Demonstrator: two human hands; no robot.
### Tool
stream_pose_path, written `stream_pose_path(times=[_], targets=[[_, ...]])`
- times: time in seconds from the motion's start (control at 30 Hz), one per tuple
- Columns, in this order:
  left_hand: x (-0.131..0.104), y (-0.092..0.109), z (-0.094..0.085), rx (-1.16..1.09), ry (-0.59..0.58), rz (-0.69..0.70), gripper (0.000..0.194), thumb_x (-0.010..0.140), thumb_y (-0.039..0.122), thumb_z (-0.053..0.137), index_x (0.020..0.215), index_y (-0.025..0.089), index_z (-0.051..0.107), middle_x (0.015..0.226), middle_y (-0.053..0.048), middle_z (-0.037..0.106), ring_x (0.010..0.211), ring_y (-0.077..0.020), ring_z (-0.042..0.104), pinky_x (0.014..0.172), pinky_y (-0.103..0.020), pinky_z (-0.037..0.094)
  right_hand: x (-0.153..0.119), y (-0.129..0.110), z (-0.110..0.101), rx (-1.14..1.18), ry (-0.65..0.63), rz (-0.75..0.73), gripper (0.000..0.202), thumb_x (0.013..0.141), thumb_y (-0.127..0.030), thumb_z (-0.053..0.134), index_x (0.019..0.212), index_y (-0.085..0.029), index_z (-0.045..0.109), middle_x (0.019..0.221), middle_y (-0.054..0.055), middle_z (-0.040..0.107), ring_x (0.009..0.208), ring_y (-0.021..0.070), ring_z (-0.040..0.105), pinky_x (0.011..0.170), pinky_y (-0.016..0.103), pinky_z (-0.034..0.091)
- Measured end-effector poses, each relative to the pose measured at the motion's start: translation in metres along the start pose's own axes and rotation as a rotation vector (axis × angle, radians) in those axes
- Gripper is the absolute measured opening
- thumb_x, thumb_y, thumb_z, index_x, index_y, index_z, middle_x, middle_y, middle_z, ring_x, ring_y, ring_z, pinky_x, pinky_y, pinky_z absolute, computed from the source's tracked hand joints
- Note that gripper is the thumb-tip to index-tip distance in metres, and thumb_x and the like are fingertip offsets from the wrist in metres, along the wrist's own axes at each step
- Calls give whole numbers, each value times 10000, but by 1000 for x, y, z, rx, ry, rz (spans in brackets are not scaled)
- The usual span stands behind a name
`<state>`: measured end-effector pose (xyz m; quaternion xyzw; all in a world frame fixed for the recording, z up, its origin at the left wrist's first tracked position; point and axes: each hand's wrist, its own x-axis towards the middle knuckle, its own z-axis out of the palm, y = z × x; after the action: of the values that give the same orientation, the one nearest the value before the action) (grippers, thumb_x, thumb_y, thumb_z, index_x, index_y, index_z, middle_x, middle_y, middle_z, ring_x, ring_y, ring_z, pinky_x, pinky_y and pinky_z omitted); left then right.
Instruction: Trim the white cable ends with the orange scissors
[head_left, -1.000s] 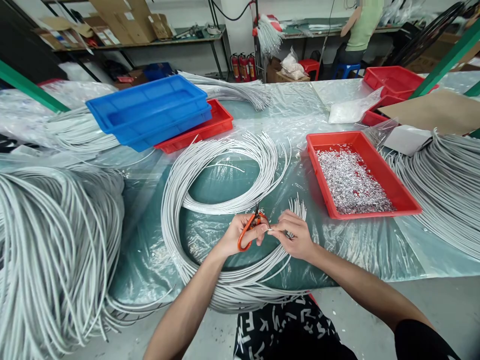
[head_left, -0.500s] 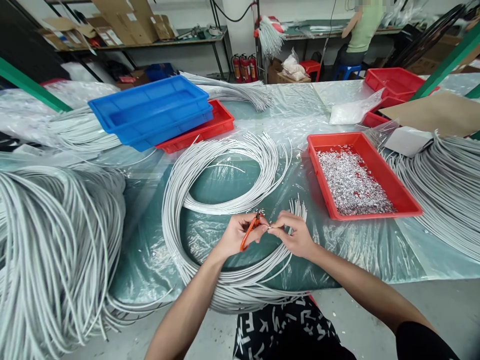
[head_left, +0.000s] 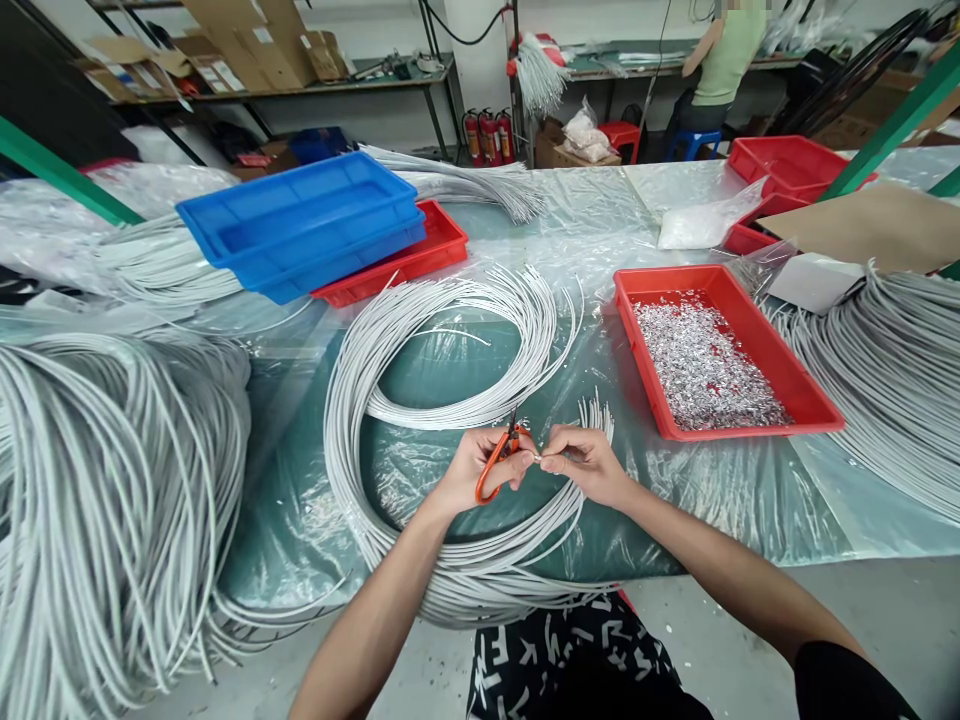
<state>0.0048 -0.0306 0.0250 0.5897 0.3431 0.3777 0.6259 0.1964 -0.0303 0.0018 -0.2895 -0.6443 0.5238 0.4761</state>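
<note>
- Since half a second ago the orange-handled cutters [head_left: 496, 460] have tipped up a little, their dark tips now pointing toward 12 o'clock; both hands have barely shifted.
- Left hand [head_left: 472, 468] has its fingers clenched around the cutters' handles.
- Right hand [head_left: 589, 462] pinches the end of a grey wire [head_left: 559, 510] between thumb and forefinger, touching the cutter tips at the near-centre of the worktop [head_left: 720, 500].
- That wire belongs to the coil of grey wires [head_left: 375, 350] looping from 6 o'clock round to 12 o'clock of the hands.
- At 2 o'clock sits a red tray [head_left: 637, 330] holding silvery bits [head_left: 701, 365].
- At 10 o'clock, blue trays [head_left: 300, 215] are stacked on another red one.
- A person in a green top stands at the far bench, about 1 o'clock.
</note>
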Motion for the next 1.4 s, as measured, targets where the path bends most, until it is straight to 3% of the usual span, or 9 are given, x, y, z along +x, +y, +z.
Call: stream_pose_path(times=[0.13,0.37,0.57,0.87,1.1,1.4], targets=[[1,3,1,6,-3,-8,283,771,357,753,710,111,628,523,20,553,449,-74,479,494,-201,374,0,0,-2,23,-41,18,351,855,-484,669,722,-160,648,655,-1,558,578,114,473,539,248,369],[1,4,3,9,-9,-15,274,774,347,751,728,117,610,516,30,537,452,-70,454,499,-200,355,-1,-7,-6,-67,-70,-45,257,925,-356,619,771,-161,683,679,8,576,620,122,494,596,257,385],[0,3,4,22,-11,4,233,798,305,732,727,121,607,517,34,527,466,-67,442,512,-198,348,0,-8,-7,-53,-94,-16,243,928,-350,612,802,-165,706,709,29,617,624,133,529,603,266,403],[3,1,1,195,196,28,246,800,348,715,803,105,674,586,19,543,523,-82,457,540,-202,378,3,-4,-5,-56,107,53,281,876,-422,660,762,-166,689,665,10,593,608,126,509,565,255,399],[3,4,1,533,83,30,222,790,298,712,743,102,621,621,33,465,589,-82,364,559,-206,303,4,-2,-9,-17,275,32,191,807,-356,742,742,-182,699,680,10,637,610,129,552,577,261,437],[3,2,-1,606,-19,-10,353,855,351,627,622,141,464,604,48,337,587,-82,284,530,-211,236,3,-4,-11,-76,254,-27,149,811,-316,747,743,-192,700,682,6,620,619,132,549,584,270,425]])
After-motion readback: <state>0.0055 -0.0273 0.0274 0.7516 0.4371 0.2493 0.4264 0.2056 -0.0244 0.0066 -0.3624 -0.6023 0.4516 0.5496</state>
